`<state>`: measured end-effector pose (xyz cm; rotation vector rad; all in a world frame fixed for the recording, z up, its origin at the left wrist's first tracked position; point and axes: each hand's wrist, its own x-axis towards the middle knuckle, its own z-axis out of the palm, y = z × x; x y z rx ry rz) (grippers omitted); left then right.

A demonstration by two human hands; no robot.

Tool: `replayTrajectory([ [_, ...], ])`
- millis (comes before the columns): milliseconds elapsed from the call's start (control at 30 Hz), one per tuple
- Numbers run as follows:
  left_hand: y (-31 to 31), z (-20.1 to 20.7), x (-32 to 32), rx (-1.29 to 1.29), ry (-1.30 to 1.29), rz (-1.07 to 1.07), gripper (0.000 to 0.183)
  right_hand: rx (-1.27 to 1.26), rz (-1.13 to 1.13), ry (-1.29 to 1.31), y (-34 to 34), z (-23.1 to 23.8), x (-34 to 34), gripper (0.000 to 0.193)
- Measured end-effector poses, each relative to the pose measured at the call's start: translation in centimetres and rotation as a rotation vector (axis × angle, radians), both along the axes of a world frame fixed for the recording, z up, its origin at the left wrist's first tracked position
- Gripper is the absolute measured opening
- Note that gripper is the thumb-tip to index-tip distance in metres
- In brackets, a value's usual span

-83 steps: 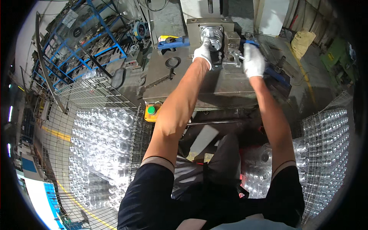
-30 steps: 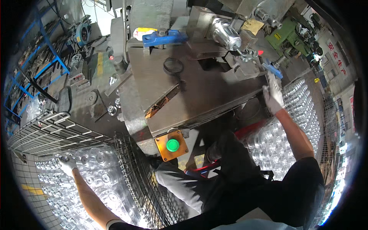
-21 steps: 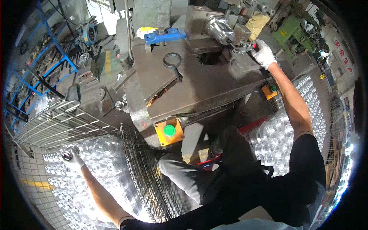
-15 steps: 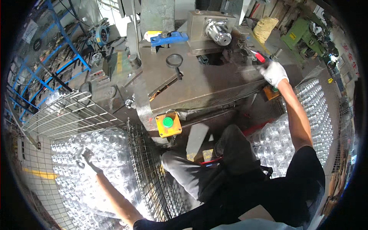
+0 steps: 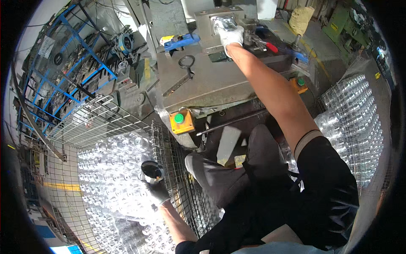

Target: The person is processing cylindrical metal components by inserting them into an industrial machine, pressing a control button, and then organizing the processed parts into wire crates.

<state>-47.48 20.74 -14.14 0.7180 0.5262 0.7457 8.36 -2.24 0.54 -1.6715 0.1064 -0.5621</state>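
My left hand (image 5: 157,192), in a pale glove, grips a round cup-shaped metal part (image 5: 152,170) by its lower side. The part's dark mouth faces up, and what is inside cannot be made out. Below it is a wire basket (image 5: 157,142) with many shiny metal parts (image 5: 114,169) in rows. My right hand (image 5: 232,37), in a white glove, is reached forward and closed round a shiny cylindrical metal part (image 5: 225,23) at the front of the machine's block (image 5: 205,26). The glove covers part of that piece.
On the steel table (image 5: 203,84) lie a ring with a handle (image 5: 186,63), a blue clamp-like piece (image 5: 182,41) and a red-handled tool (image 5: 271,47). Green push buttons on yellow boxes (image 5: 182,122) (image 5: 298,86) sit at its front edge. Another basket of parts (image 5: 353,122) stands right.
My right hand has moved from the table's right side to the metal part on the machine. My left hand has moved right over the basket, and the cup-shaped part now shows its mouth.
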Motion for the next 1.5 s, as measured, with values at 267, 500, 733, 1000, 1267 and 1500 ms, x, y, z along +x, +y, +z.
replayTrajectory([
  [267,-6.5,1.9,4.0,0.077,-0.026,-0.322,0.064,-0.191,0.348,-0.098,-7.2,-1.7,-22.6,0.073],
  [500,-13.8,4.4,7.8,0.000,0.106,-0.509,0.052,-0.129,0.249,0.133,-27.7,-2.2,-34.0,0.069],
  [733,-25.4,9.3,13.6,0.141,0.434,-0.512,0.045,-0.794,-0.455,0.719,-54.8,-7.8,-32.6,0.074],
  [1000,-25.7,10.7,18.5,-0.101,0.027,-0.684,0.049,-0.628,0.233,0.793,-69.9,-25.4,-24.7,0.075],
  [1267,-22.9,11.8,22.0,-0.218,-0.230,-0.715,0.042,-0.880,0.017,0.742,-63.8,-25.6,-21.8,0.080],
  [1500,-22.9,16.0,30.4,-0.096,-0.230,-0.551,0.049,-0.974,-0.139,0.793,-58.0,-16.3,-24.7,0.083],
])
